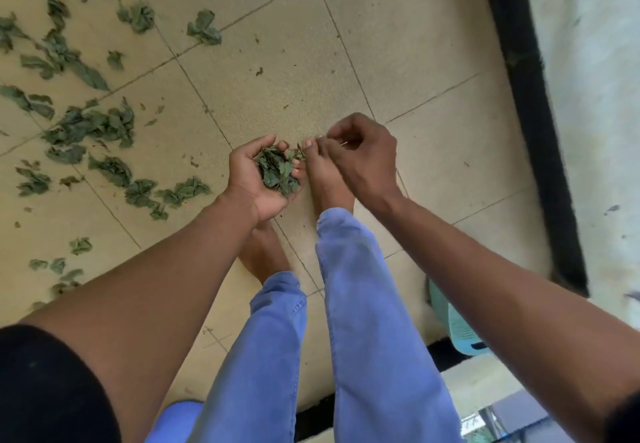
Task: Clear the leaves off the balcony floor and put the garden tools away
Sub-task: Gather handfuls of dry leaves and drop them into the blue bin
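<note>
Left hand (258, 179) cupped under leaves (277, 170)

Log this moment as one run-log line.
left hand: cupped, holds leaves | right hand: fingers curled, contents unclear | floor: leaves remain at left | tools: unseen

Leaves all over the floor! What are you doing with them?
A person is picking them up by hand. The left hand is cupped around a bunch of green leaves, and the right hand is next to it with fingers curled. Many loose leaves lie scattered on the tiled floor.
</note>
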Tool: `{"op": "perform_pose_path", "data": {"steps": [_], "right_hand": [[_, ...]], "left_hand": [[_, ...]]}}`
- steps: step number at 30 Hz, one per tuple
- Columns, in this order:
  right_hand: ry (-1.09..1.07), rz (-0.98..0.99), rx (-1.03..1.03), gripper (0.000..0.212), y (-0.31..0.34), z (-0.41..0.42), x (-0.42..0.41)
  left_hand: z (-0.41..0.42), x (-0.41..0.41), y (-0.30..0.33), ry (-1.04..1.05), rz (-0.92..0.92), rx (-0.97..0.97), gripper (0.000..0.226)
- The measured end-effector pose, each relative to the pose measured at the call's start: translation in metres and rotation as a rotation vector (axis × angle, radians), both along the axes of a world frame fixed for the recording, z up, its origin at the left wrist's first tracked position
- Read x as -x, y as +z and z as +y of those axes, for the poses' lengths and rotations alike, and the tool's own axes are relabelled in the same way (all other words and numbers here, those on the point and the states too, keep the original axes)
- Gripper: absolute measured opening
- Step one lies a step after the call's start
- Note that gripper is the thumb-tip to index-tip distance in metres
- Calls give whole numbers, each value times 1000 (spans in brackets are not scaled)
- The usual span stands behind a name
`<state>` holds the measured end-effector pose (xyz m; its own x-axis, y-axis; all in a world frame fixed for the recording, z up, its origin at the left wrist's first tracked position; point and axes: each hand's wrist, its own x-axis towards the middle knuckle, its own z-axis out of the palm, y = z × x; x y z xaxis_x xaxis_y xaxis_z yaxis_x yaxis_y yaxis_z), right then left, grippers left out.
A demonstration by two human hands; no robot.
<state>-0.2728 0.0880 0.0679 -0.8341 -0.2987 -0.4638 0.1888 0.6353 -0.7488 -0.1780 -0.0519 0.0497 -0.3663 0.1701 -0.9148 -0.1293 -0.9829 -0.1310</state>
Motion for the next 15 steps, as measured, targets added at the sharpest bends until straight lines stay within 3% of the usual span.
{"op": "perform_pose_path", "data": {"steps": [4, 7, 10, 15], "right_hand": [[259, 64, 90, 12, 60, -40, -24], [520, 256, 61, 23, 75, -54, -40], [447, 316, 3, 36, 81, -59, -42], [350, 113, -62, 35, 86, -80, -25]], "left_hand": [[-10, 0, 21, 29, 2, 17, 19], [-20, 2, 42, 81, 41, 23, 29], [-32, 2, 57, 178, 98, 20, 28], [-55, -7, 72, 278, 172, 3, 27]]}}
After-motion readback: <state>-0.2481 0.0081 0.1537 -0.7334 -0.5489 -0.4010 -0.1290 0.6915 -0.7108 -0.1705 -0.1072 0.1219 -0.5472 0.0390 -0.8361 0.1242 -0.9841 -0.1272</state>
